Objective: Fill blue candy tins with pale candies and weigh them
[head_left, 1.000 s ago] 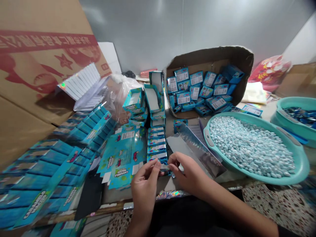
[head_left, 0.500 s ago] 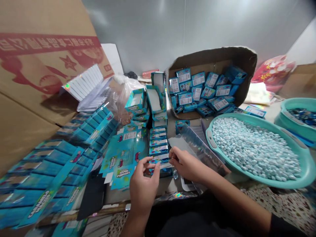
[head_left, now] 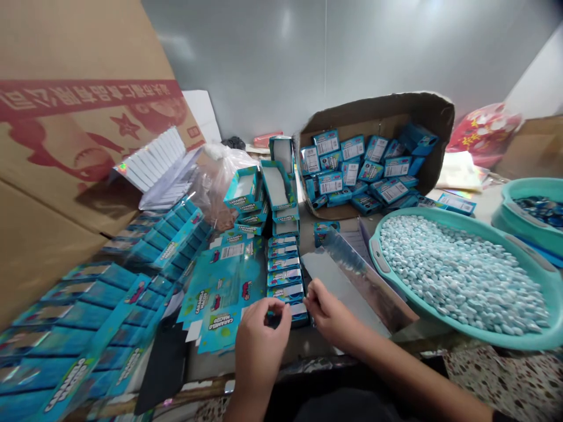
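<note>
My left hand (head_left: 260, 340) and my right hand (head_left: 329, 313) meet at the near end of a row of small blue candy boxes (head_left: 284, 266) on the table. Both hands pinch the nearest small blue box (head_left: 296, 312), which sits at the front of that row. My fingers hide most of its near side. Flat printed blue box blanks (head_left: 222, 287) lie just left of the row. A teal basin of pale blue candies (head_left: 457, 272) stands to the right of my right hand.
A tipped cardboard carton (head_left: 378, 117) full of filled blue boxes lies behind. Open box trays (head_left: 264, 187) are stacked mid-table. Stacks of flat blue blanks (head_left: 88, 316) fan out at left below a large cardboard sheet (head_left: 53, 135). A second teal basin (head_left: 534, 214) stands far right.
Both hands moved forward and down from holding the box above the table edge to setting it at the near end of the row. The view shifted slightly downward.
</note>
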A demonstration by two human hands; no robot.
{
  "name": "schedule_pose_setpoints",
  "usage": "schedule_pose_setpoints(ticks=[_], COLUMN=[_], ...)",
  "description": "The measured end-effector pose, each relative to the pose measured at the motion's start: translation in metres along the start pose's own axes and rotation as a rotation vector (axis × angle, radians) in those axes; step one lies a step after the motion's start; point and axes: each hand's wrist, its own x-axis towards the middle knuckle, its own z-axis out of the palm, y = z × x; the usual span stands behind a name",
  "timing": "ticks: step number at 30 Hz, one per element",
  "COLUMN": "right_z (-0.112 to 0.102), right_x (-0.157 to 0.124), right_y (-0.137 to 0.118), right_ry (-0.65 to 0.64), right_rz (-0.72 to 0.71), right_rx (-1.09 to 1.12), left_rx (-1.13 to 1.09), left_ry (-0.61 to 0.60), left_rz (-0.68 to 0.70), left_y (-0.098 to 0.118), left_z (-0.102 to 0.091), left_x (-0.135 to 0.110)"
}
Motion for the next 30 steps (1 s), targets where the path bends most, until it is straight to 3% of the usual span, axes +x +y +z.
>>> schedule_pose_setpoints(ticks=[3, 7, 11, 13, 17, 22, 25, 30], right_z=[0.018, 0.032, 0.036, 0.036, 0.032, 0.029, 0.030, 0.029], right_x=[-0.006, -0.009, -0.012, -0.015, -0.019, -0.021, -0.024, -0.029], right_y=[0.010, 0.015, 0.014, 0.012, 0.013, 0.016, 0.016, 0.013], right_ry=[0.110, 0.077, 0.068, 0.081, 0.117, 0.100, 0.112, 0.131], right_rz=[0.079, 0.247, 0.429, 0.441, 0.305, 0.272, 0.305, 0.234], right_rx=[0.199, 0.472, 0.646, 0.623, 0.401, 0.169, 0.136, 0.168], left_rx=[-0.065, -0.263, -0.437, -0.447, -0.457, -0.421, -0.366, -0.324], left_ry=[0.033, 0.042, -0.023, -0.056, -0.158, -0.116, -0.152, -0.191], left_rz=[-0.072, -0.207, -0.237, -0.230, -0.232, -0.200, -0.136, -0.178], left_y=[-0.009, -0.022, -0.034, -0.042, -0.058, -0.054, -0.047, -0.053], left_z=[0.002, 0.010, 0.020, 0.026, 0.042, 0.046, 0.043, 0.051], left_x=[0.001, -0.007, -0.025, -0.034, -0.043, -0.041, -0.034, -0.024])
